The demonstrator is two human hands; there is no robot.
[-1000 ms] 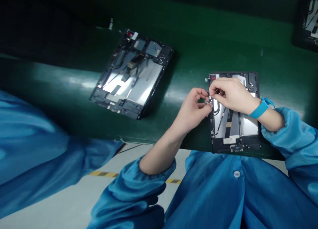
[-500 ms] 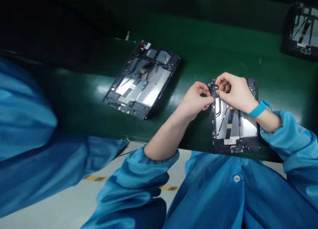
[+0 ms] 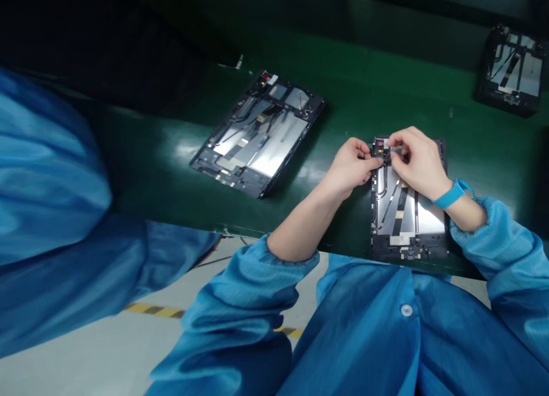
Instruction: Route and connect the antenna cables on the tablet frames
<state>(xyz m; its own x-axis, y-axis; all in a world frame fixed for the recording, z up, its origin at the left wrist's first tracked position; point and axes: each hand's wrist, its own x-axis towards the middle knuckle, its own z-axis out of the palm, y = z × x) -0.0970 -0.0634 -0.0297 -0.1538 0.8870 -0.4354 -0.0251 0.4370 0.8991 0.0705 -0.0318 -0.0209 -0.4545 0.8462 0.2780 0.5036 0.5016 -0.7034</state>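
Observation:
An opened tablet point(image 3: 431, 216), its inside facing up, lies in front of me at the bench edge. Flat black cables run across its silvery inner plate. My left hand point(image 3: 349, 166) is closed at the tablet's upper left edge, thumb and fingertips pressed together by the corner. Over the same corner my right hand point(image 3: 418, 161), wearing a blue wrist strap point(image 3: 449, 195), is closed in a pinch. A thin, light piece shows at its fingertips, too small to name. Whatever the left fingertips hold is hidden.
Another opened tablet point(image 3: 278, 135) lies slanted on the green bench point(image 3: 343, 92) to the left. At the far right sits a stack of similar tablets point(image 3: 510, 70). A co-worker's blue sleeve point(image 3: 47, 173) reaches in from the left.
My right fingers have shifted slightly right from the corner, uncovering small red and gold parts there. My left thumb now reaches over the tablet's edge. The whole view has shifted a little.

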